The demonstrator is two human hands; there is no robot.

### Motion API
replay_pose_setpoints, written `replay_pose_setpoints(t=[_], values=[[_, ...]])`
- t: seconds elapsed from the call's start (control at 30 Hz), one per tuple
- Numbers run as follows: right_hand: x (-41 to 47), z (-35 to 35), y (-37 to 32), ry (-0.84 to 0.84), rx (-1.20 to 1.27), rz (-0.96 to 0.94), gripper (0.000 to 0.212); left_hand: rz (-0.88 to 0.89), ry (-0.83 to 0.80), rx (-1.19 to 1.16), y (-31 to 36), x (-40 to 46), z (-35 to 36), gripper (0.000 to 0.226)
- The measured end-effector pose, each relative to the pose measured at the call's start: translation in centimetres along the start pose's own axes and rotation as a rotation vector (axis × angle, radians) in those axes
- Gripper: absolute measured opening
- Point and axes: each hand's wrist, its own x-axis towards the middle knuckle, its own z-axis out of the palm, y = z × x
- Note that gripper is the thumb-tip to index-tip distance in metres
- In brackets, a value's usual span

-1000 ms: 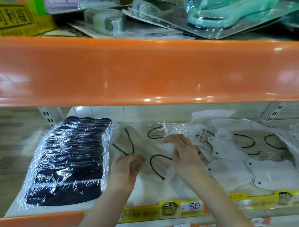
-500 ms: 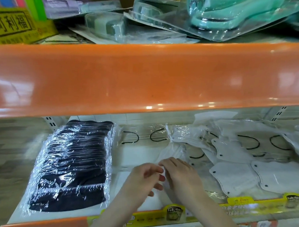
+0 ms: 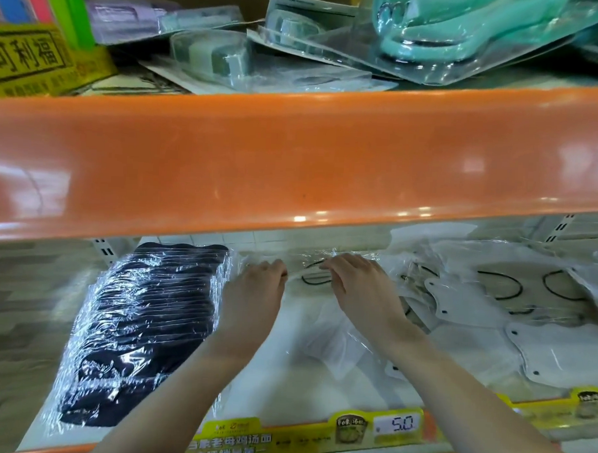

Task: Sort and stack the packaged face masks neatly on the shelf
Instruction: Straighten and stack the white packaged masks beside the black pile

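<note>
Up top, clear blister packs (image 3: 274,59) are lying heaped beside a mint-green plastic item (image 3: 446,30) and a yellow box (image 3: 30,60), while a price tag (image 3: 398,425) is sitting below.

Both forearms reach forward and upward from the lower edge of the view, bare to the wrist, converging slightly toward the middle. The left hand (image 3: 253,293) is seen from the back, knuckles up, its fingers (image 3: 275,269) bent forward and down at the tips. The right hand (image 3: 360,287) lies close beside it, a narrow gap between the two, palm down, its fingers (image 3: 337,265) stretched leftward and lightly curved. Whether either hand pinches anything is hard to tell, since the fingertips are turned away.
</note>
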Motion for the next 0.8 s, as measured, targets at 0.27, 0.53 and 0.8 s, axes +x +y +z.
replay_pose_setpoints(t=[0.27,0.53,0.8], values=[[2.2,4.2,0.5,-0.02,0.023,0.145,0.028,-0.024,-0.004,-0.133,-2.3,3.2,4.0,0.024],[-0.1,6.6,1.1,-0.232,-0.004,0.286,0.035,-0.002,-0.104,0.104,-3.0,0.9,7.3,0.031],[-0.4,7.8,0.1,-0.228,-0.11,0.288,0.031,-0.017,-0.159,0.175,-2.5,-0.5,9.7,0.033]])
